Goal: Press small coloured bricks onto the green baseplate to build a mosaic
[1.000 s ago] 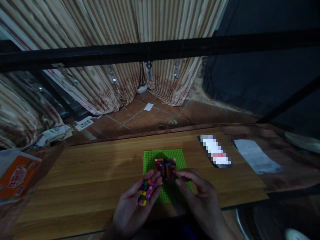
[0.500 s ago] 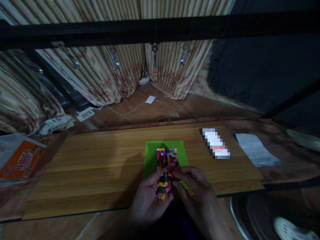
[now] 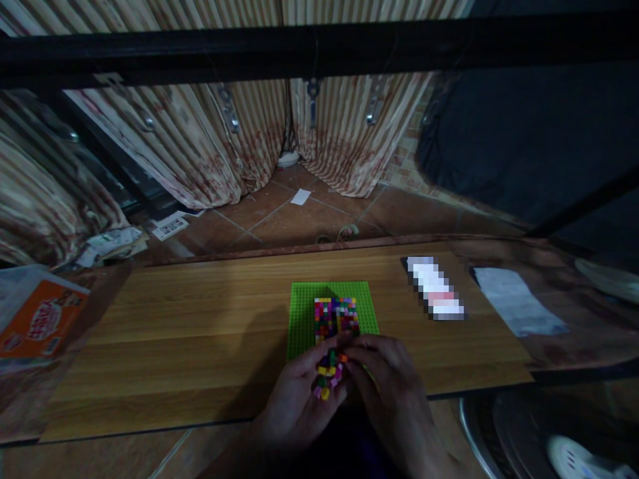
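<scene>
- Left hand (image 3: 299, 399) sits palm up and cupped at the near table edge, holding a loose pile of small coloured bricks (image 3: 327, 379): yellow, pink, green and orange show.
- Left fingers (image 3: 312, 352) curl loosely around the pile, not pressed flat.
- Right hand (image 3: 387, 382) is just beside the left, its fingers (image 3: 357, 349) bunched and reaching into the top of the pile by an orange brick. Whether they pinch a brick: cannot tell, too dark and small.
- Green baseplate (image 3: 304, 313) lies flat on the wooden table (image 3: 200, 332), mid-table, directly beyond both hands. Its near edge is covered by the hands.
- The plate looks roughly square with no clear long axis; its sides run parallel to the table edges.
- Multicoloured brick patch (image 3: 336, 316) is stuck on the plate, right of its centre. The patch's long axis runs away from the person, and its near end touches the fingertips.
- Pixelated white and pink object (image 3: 434, 296) lies on the table right of the plate, well apart, angled diagonally.
- Pale sheet of paper (image 3: 516, 309) lies further right.
- Orange printed box (image 3: 34, 322) sits at the far left, off the table's end.
- Striped curtains (image 3: 200, 153) and tiled floor (image 3: 299, 223) are beyond the table; a black bar (image 3: 319, 50) crosses the top of view.
</scene>
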Demonstrator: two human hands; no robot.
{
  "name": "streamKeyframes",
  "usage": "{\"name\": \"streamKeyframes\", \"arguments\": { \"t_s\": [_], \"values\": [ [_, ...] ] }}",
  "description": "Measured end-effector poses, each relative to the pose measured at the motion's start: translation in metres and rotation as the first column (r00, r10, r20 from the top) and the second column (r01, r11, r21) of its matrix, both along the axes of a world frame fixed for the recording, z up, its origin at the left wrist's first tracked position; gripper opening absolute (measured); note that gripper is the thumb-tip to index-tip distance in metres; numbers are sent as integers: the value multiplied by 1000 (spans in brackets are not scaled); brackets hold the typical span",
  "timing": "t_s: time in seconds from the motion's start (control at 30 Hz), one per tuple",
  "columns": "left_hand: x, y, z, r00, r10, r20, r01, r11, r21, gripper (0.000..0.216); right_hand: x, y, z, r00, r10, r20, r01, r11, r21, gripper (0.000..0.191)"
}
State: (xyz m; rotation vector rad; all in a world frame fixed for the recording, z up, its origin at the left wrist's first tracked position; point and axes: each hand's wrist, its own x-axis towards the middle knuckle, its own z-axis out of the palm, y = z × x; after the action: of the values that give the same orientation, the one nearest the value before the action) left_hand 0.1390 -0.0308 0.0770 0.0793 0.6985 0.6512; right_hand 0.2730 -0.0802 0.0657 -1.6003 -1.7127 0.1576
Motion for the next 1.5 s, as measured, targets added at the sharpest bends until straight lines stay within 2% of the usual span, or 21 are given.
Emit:
{"name": "streamKeyframes", "arguments": {
  "t_s": [0.07, 0.13, 0.23, 0.3, 0.4, 0.53, 0.7, 0.77, 0.83, 0.93, 1.03, 1.33, 1.5],
  "values": [
    [-1, -1, -5, 997, 8, -75, -8, 1000, 1, 19, 2, 0, 0, 999, 26, 29, -26, 1000, -2, 17],
    [-4, -2, -9, 983, -12, -182, 27, 996, 84, 21, 4, 0, 1, 996, 84, 36, -83, 996, -36, 19],
    [-7, -3, -12, 944, -110, -312, 187, 955, 230, 30, 5, 0, 5, 986, 166, -17, -167, 979, -115, 22],
    [-8, -2, -13, 921, -158, -355, 267, 922, 282, 32, 5, 0, 7, 978, 184, -95, -196, 969, -148, 23],
    [-8, 1, -12, 919, -170, -356, 289, 904, 314, 33, 5, -1, 9, 951, 133, -279, -192, 962, -196, 17],
    [-8, 2, -11, 937, -191, -294, 283, 908, 310, 33, 3, -3, 7, 847, -12, -531, -165, 945, -283, 9],
    [-9, 2, -12, 941, -251, -226, 308, 913, 267, 33, 2, -2, 0, 703, -93, -705, -161, 945, -286, 13],
    [-9, 3, -11, 935, -276, -222, 329, 910, 252, 32, 7, 3, -5, 672, -134, -729, -114, 953, -281, 13],
    [-10, 6, -10, 936, -259, -240, 317, 916, 247, 32, 14, 12, -10, 695, -169, -699, -14, 969, -248, 12],
    [-14, 12, -11, 932, -220, -287, 292, 926, 241, 34, 28, 30, -15, 810, -199, -552, 124, 978, -170, 14],
    [-20, 19, -13, 917, -199, -346, 291, 926, 240, 35, 35, 47, -16, 893, -195, -405, 139, 977, -164, 17],
    [-30, 29, -18, 888, -118, -445, 255, 931, 261, 34, 25, 65, -12, 952, -226, -205, 175, 955, -240, 16],
    [-38, 32, -30, 881, -104, -462, 270, 911, 311, 34, 25, 70, -11, 964, -231, -128, 193, 948, -253, 15]
  ]
}}
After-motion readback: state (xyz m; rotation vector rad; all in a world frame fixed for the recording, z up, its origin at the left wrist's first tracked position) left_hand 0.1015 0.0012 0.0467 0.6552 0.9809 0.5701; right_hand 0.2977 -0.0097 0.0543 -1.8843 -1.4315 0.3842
